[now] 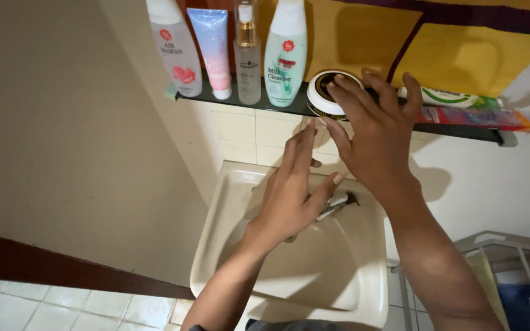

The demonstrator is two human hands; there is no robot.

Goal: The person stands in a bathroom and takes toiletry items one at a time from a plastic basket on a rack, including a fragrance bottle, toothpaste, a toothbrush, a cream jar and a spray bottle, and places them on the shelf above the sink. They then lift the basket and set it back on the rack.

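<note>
White round jar [325, 93] on shelf [461, 132], right hand [375, 132] fingers curled around it; left hand [292, 190] open, empty.

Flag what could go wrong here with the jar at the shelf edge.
1. The right hand holds the round jar by fingertips only, half off the shelf; it could slip into the sink.
2. Pulling it out may nudge the green bottle or the toothpaste tube beside it.
</note>
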